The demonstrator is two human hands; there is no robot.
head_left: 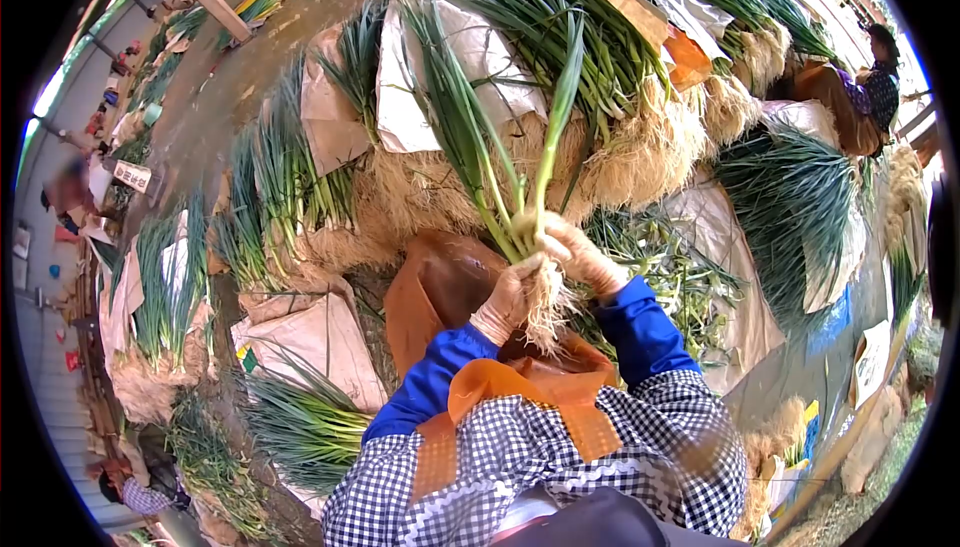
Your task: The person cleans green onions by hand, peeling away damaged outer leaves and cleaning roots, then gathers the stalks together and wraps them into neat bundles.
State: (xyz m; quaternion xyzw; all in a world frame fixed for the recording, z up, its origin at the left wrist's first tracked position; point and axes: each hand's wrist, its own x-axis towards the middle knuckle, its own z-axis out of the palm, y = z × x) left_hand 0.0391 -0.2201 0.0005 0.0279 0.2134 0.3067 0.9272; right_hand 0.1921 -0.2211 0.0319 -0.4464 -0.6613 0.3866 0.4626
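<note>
I hold a small bunch of green onions (pixel 500 182) upright in front of me, leaves fanning upward and pale roots (pixel 548 319) hanging below. My left hand (pixel 506 299), in a pale glove, is closed around the lower stalks just above the roots. Against the other side of the white stalk bases, my right hand (pixel 580 255), also gloved, pinches the bunch. Its fingertips partly hide the stems there. Beneath both hands spreads an orange-brown apron (pixel 440 287) over my lap.
Large bundles of green onions (pixel 590 57) with bushy roots stand ahead, some wrapped in paper sheets. Loose leaves (pixel 660 277) litter the ground at right. Another pile of green onions (pixel 310 422) lies at lower left beside a sack (pixel 315 347). A person (pixel 875 97) sits at far right.
</note>
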